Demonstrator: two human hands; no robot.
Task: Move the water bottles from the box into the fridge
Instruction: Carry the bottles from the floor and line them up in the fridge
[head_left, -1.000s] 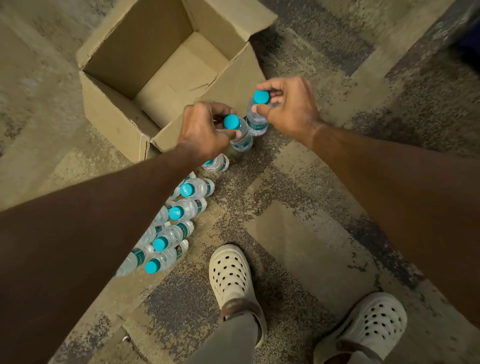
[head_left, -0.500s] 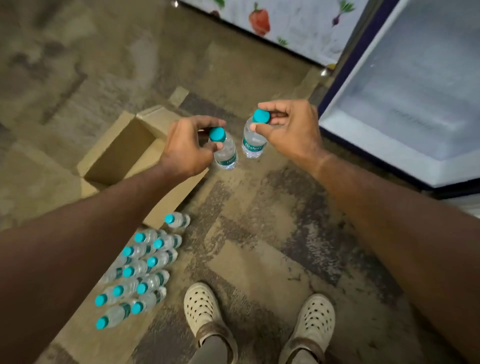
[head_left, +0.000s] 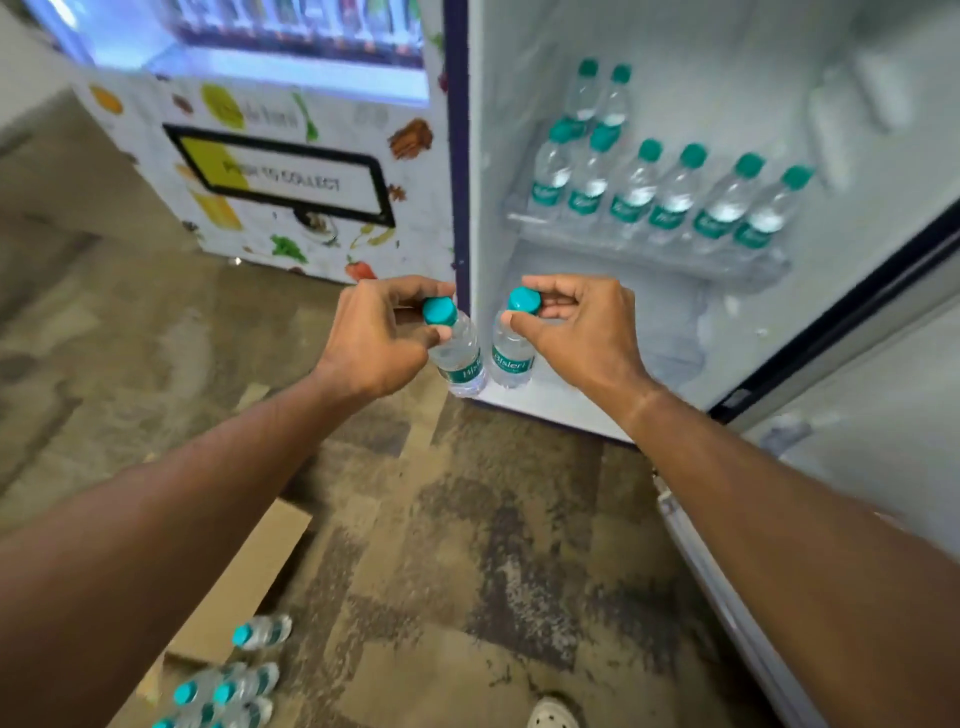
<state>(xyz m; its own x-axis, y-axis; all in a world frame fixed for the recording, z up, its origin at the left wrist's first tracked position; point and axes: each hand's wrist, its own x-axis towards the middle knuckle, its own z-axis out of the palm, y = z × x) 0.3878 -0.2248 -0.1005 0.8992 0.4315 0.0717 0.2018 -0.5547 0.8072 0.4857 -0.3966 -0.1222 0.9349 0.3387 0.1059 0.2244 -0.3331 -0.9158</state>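
Left hand (head_left: 371, 338) and right hand (head_left: 576, 325) each pinch a water bottle (head_left: 460, 353) by its cap, hanging upright just before the fridge (head_left: 675, 312), below its stocked shelf (head_left: 649, 260), ready for standing inside.

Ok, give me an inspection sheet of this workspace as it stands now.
Surface: mottled grey-brown carpet floor.
Job's things: two clear plastic water bottles with teal caps, one in the left hand, one in the right hand; eight like bottles upright on the white fridge shelf; brown cardboard box lower left.
Clutter: more teal-capped bottles lying on the floor.
Grips: each hand pinches its bottle at the cap.
Cables: nothing seen.
Surroundings: open fridge door at right; printed vending machine at left; white perforated clog.
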